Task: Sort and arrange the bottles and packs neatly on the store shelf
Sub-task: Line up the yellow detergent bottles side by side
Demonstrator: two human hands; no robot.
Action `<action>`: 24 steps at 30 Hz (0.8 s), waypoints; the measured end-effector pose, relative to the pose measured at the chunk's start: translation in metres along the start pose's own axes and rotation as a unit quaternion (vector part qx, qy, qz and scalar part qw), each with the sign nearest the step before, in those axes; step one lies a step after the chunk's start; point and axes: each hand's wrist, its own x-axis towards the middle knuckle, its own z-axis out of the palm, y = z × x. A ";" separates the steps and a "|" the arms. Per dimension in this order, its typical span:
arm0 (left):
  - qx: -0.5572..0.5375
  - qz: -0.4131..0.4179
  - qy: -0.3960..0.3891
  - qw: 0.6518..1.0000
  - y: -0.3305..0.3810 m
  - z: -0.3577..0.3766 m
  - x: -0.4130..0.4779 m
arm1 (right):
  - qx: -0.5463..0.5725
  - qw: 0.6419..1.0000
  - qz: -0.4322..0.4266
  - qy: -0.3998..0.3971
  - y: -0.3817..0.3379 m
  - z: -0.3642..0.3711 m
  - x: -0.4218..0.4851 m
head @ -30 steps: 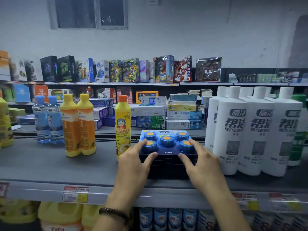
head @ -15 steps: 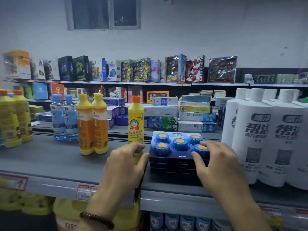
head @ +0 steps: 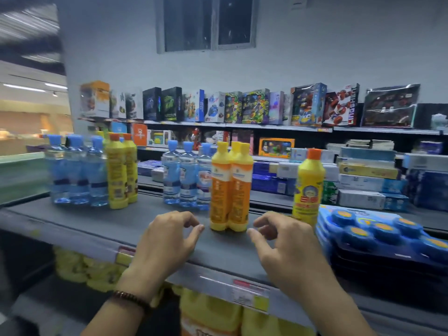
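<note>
Both hands hovered empty over the near edge of the grey shelf (head: 80, 221), fingers loosely curled and gripping nothing. Left hand (head: 167, 241), with a dark bead bracelet (head: 131, 300) on its wrist, sat just left of the orange bottles; right hand (head: 288, 248) sat just right of them, its fingertips near their base but not touching.

At the far left of the shelf stood a cluster of blue-capped water bottles (head: 75, 173), blurred, with two yellow bottles with red caps (head: 121, 170) tight against their right side. After a gap came a second group of water bottles (head: 186, 175), and close beside it, slightly nearer, a pair of orange bottles with yellow caps (head: 230, 187), upright and pressed together. Further right a single yellow bottle with an orange cap (head: 308, 187) stood upright, apart from the pair. At the right, near edge lay a stack of flat blue packs (head: 373, 229) holding round blue discs with orange centres, just beside that single bottle.

Behind, toy boxes (head: 242, 105) lined a higher shelf, and yellow jugs (head: 213, 309) filled the shelf below.
</note>
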 end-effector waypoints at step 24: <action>-0.058 -0.157 0.141 0.976 -0.257 -0.009 0.067 | 0.086 0.993 0.047 -0.064 -0.237 0.321 0.197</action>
